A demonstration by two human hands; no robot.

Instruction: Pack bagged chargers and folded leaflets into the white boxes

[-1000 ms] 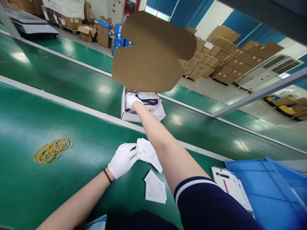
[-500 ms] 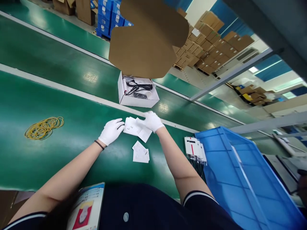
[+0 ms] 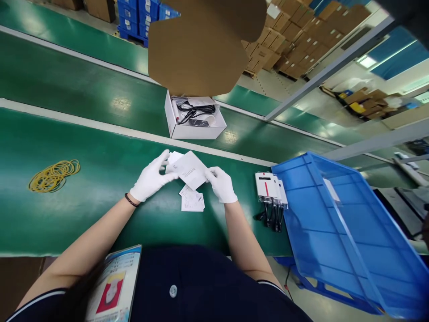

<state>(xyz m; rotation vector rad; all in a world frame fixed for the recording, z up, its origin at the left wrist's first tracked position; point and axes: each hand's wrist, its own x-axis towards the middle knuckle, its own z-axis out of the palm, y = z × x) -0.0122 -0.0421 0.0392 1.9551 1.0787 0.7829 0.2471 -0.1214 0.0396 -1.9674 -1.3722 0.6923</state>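
Both my hands wear white gloves and hold a small stack of white paper leaflets [image 3: 189, 169] just above the green bench. My left hand [image 3: 150, 179] pinches the stack's left edge, with its other fingers spread. My right hand [image 3: 221, 184] grips the right edge. Under them a few more leaflets [image 3: 192, 202] lie flat on the bench. Beyond, on the green conveyor, an open white box [image 3: 194, 118] holds black cables and white parts, its brown lid flap [image 3: 197, 49] raised.
A pile of yellow rubber bands [image 3: 53, 174] lies at the left. White packets with red marks and black cables [image 3: 271, 192] sit beside a large blue crate [image 3: 338, 237] at the right. Stacked cardboard boxes [image 3: 295, 40] fill the background. A printed card [image 3: 114, 286] leans near my body.
My right hand came back from the white box to the leaflets. Both hands have lifted the stack off the bench and drawn it nearer. The view has tilted down.
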